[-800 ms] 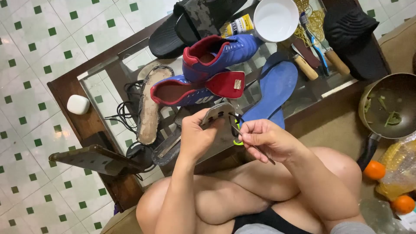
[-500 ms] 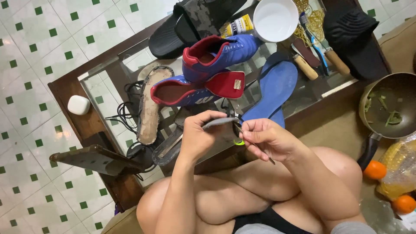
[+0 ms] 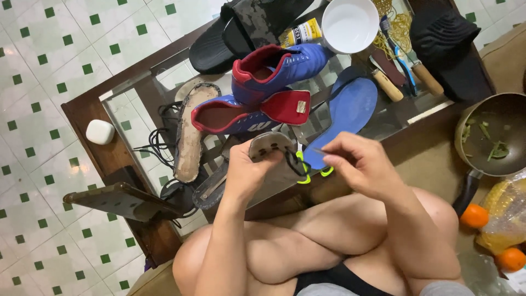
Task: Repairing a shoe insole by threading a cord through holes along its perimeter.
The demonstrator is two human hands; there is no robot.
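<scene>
Shoe part first: a grey, curved sole piece [image 3: 271,156] with small holes and neon-yellow studs at its lower edge sits in the left hand [image 3: 247,171], whose grip is closed around it from the left side, thumb across the top, holding it up above the near edge of the worktop [image 3: 96,107]. The right hand [image 3: 359,164] is just beside it on the right, its grip pinched shut on something thin and pointed, which I take to be a needle [image 3: 318,151], though it is too small to be sure; the tip points toward the piece and a dark thread or lace [image 3: 293,164] hangs at the piece's right edge. To do this well, I'd judge the left hand should keep the piece steady and tilted toward the eyes, so the point meets a hole squarely rather than skidding off the curve toward the thumb. Beyond the hands, on the glass worktop, lie a blue-and-red shoe [image 3: 279,68], a second opened one with a red tongue [image 3: 246,112], a worn insole [image 3: 192,134], a blue insole [image 3: 348,109], a white bowl [image 3: 349,24], black sandals [image 3: 241,30] and wooden-handled tools [image 3: 405,77]. A pan [image 3: 493,137] and oranges [image 3: 475,215] sit to the right.
</scene>
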